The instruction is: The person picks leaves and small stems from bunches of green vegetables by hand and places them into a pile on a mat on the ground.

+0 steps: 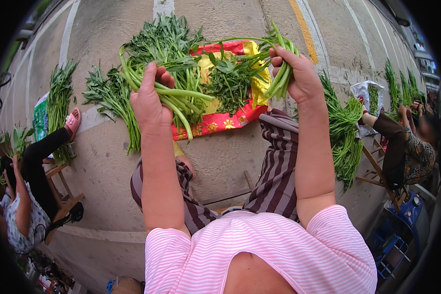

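My left hand (153, 94) is closed around a bunch of water spinach (186, 94), its pale green stems sticking out to the right and bending down. A smaller bundle of water spinach stems (281, 81) is gripped in my right hand (300, 73), with one long stem reaching across to the left. Between and below my hands lies a red and yellow plastic sack (220, 122) on the ground. Loose leaves and stems (228, 81) are heaped on it. Beyond my left hand spreads a big leafy pile (161, 41).
More water spinach lies at the left (115, 93) and the right (347, 142). A person sits on a wooden stool (63, 206) at the left, another person (416, 147) at the right. A blue scooter (414, 210) stands at the lower right on the paved ground.
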The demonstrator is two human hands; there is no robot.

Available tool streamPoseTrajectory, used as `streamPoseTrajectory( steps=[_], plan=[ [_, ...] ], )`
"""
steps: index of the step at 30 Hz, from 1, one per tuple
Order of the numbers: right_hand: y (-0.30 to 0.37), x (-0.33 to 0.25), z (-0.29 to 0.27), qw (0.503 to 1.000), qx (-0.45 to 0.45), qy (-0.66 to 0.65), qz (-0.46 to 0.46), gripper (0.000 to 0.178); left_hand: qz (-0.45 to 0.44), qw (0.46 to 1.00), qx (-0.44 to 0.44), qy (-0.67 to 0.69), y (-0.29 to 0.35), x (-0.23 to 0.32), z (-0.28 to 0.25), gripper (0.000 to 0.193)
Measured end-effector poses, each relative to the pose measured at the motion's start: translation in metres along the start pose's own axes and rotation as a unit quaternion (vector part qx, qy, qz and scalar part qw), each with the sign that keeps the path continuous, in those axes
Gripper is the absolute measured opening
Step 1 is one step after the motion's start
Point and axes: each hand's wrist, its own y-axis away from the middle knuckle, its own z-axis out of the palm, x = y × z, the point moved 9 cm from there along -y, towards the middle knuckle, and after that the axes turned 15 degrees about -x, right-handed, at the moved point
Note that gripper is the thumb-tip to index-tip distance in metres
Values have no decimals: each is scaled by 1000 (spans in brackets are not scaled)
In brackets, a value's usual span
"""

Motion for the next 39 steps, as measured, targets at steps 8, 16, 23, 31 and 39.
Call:
streamPoseTrajectory(
  steps=[8,16,23,31,39],
  plan=[
    [1,-3,9,997,-32,-65,14,20,21,998,-3,-59,0,-9,8,14],
    [5,2,35,989,-79,-122,32,16,-30,982,-37,-182,7,-53,24,17],
    [11,19,62,979,-149,-116,77,16,-24,981,-35,-190,2,-67,19,22],
    [25,28,79,974,-186,-75,109,24,-27,979,-19,-199,0,-74,13,28],
    [30,24,80,978,-174,-35,107,28,-38,976,-22,-215,-1,-76,13,18]
  ],
)
